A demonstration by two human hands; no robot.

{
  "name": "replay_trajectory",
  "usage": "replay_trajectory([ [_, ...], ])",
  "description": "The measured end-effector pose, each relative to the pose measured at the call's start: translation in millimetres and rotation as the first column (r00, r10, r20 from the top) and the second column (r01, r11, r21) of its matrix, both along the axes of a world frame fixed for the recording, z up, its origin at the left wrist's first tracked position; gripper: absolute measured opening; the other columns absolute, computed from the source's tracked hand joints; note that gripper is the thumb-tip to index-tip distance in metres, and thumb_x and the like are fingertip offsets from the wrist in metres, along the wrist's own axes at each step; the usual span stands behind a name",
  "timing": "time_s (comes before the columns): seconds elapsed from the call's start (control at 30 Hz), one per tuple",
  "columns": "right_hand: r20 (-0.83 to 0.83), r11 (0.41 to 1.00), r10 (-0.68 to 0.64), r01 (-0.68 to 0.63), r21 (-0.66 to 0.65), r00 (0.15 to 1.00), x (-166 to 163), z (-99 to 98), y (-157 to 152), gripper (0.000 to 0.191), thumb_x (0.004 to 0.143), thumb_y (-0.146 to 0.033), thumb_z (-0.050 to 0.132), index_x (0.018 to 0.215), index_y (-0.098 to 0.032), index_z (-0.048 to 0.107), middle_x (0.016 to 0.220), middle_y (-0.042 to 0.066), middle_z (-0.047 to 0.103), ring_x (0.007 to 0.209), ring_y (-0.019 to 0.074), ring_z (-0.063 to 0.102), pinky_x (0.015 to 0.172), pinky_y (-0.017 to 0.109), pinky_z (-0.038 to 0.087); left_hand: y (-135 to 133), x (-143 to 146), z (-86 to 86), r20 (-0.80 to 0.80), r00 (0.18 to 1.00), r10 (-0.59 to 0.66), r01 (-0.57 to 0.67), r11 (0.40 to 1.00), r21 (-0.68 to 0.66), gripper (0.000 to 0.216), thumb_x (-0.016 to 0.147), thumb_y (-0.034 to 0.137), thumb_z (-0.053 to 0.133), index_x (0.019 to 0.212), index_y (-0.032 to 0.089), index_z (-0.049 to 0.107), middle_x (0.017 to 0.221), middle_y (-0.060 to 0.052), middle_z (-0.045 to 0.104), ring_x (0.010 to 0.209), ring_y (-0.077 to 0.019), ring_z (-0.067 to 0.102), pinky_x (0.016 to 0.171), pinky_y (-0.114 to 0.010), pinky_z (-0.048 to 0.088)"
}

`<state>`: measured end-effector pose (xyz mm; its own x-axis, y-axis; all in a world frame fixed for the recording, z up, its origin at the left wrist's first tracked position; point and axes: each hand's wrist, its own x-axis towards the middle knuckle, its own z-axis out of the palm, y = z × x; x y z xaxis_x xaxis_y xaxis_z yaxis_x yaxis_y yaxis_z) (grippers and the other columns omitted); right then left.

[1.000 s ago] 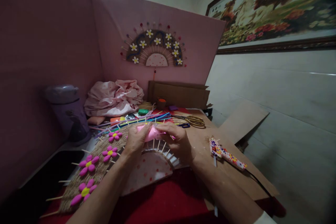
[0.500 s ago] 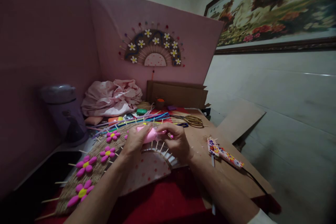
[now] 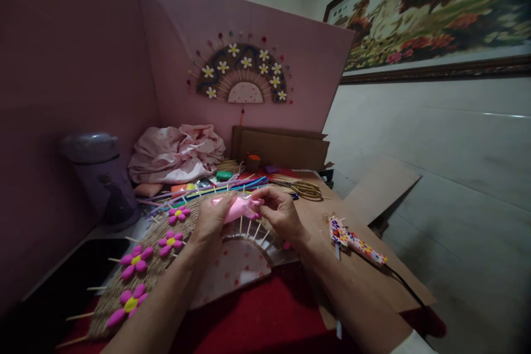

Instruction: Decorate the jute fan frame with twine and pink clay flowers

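Between my hands is a small clear plastic packet of pink modelling clay (image 3: 238, 209). My left hand (image 3: 212, 217) is closed round its left end, thumb on top. The fingers of my right hand (image 3: 280, 213) pinch the crumpled right end of the packet. Both hands hover over a fan-shaped craft piece (image 3: 155, 272) wound with twine, with thin sticks poking out round its edge. Magenta clay flowers with yellow centres, such as the nearest flower (image 3: 130, 304), sit on its twine band. A spotted pale fabric half-circle (image 3: 236, 268) fills its inner part, and my hands hide part of the band.
A patterned glue gun (image 3: 354, 243) with a cord lies on brown board at the right. Gold-handled scissors (image 3: 307, 190), coloured pipe cleaners (image 3: 249, 183) and crumpled pink cloth (image 3: 176, 152) are behind. A lilac flask (image 3: 99, 182) stands left; a finished flowered fan (image 3: 244, 74) hangs on the pink panel.
The packet shows more of its body now, and my right fingers have shifted slightly at its crumpled end. My left hand keeps its hold, tilted slightly differently.
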<state>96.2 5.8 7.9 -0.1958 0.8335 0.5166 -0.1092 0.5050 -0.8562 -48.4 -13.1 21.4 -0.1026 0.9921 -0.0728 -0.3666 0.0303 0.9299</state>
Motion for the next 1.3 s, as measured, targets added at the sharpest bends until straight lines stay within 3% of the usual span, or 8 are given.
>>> replay_trajectory([
  [0.17,0.127,0.977,-0.07,0.043,0.208,0.989,1.7,-0.5,-1.7,0.009,0.074,-0.017,0.065,0.082,-0.018,0.062,0.086,0.003,0.062,0.08,0.0134,0.057,0.072,0.026,0.049,1.2,-1.4,-1.4,-0.04,0.999,-0.017,0.018,0.999,0.029,0.033,0.058,0.041,0.074,0.063,0.013,0.057,0.045,0.004,0.051,0.036,-0.0057,0.041,0.034,-0.017,0.026],
  [0.27,0.199,0.98,-0.106,0.069,0.188,0.974,0.6,-0.6,-3.1,0.013,0.072,-0.016,0.066,0.085,-0.018,0.064,0.083,0.002,0.063,0.074,0.0127,0.056,0.067,0.025,0.048,0.9,-1.1,-0.6,-0.01,0.999,-0.051,0.051,0.999,-0.001,0.034,0.057,0.041,0.075,0.065,0.013,0.057,0.048,0.003,0.054,0.038,-0.0078,0.046,0.036,-0.018,0.033],
  [0.4,0.172,0.993,-0.064,0.045,0.112,0.983,-3.1,-1.4,-4.7,0.012,0.071,-0.018,0.067,0.083,-0.018,0.066,0.078,0.001,0.064,0.07,0.0126,0.057,0.064,0.024,0.047,0.8,0.5,-1.8,0.033,0.997,-0.069,0.069,0.997,0.019,0.035,0.056,0.04,0.076,0.069,0.014,0.057,0.052,0.002,0.056,0.041,-0.0087,0.048,0.037,-0.018,0.035],
  [0.77,0.239,0.983,-0.161,0.134,0.127,0.958,-5.8,3.3,-12.9,0.002,0.07,-0.019,0.065,0.071,-0.017,0.065,0.063,-0.001,0.057,0.057,0.0094,0.047,0.052,0.021,0.039,9.3,5.8,-15.7,-0.159,0.986,0.041,-0.022,0.993,0.118,0.035,0.059,0.045,0.073,0.059,0.015,0.054,0.045,0.004,0.051,0.037,-0.0082,0.045,0.037,-0.019,0.031],
  [0.9,0.18,0.993,-0.114,0.109,0.039,0.977,-3.5,0.6,-9.7,0.007,0.069,-0.022,0.065,0.067,-0.016,0.062,0.059,-0.003,0.055,0.052,0.0078,0.045,0.047,0.02,0.035,7.9,7.0,-13.5,-0.182,0.983,0.019,0.002,0.994,0.112,0.037,0.059,0.047,0.072,0.055,0.016,0.052,0.041,0.004,0.047,0.033,-0.0071,0.039,0.034,-0.018,0.026],
  [1.13,-0.126,0.973,-0.018,-0.012,-0.231,0.992,5.9,8.7,0.1,0.017,0.061,-0.024,0.073,0.061,-0.015,0.059,0.048,-0.005,0.053,0.038,0.005,0.042,0.037,0.018,0.031,7.1,7.7,-13.7,-0.145,0.989,-0.035,0.05,0.994,0.102,0.036,0.065,0.048,0.067,0.057,0.016,0.053,0.038,0.006,0.043,0.031,-0.006,0.032,0.033,-0.019,0.022],
  [1.3,-0.084,0.963,0.1,-0.117,-0.241,0.991,7.1,6.1,5.5,0.023,0.064,-0.032,0.074,0.073,-0.015,0.062,0.059,-0.003,0.059,0.048,0.0073,0.053,0.044,0.019,0.041,8.1,3.6,-15.1,-0.14,0.984,0.107,-0.08,0.979,0.187,0.033,0.063,0.046,0.07,0.062,0.015,0.058,0.047,0.004,0.051,0.039,-0.0084,0.041,0.04,-0.02,0.03],
])
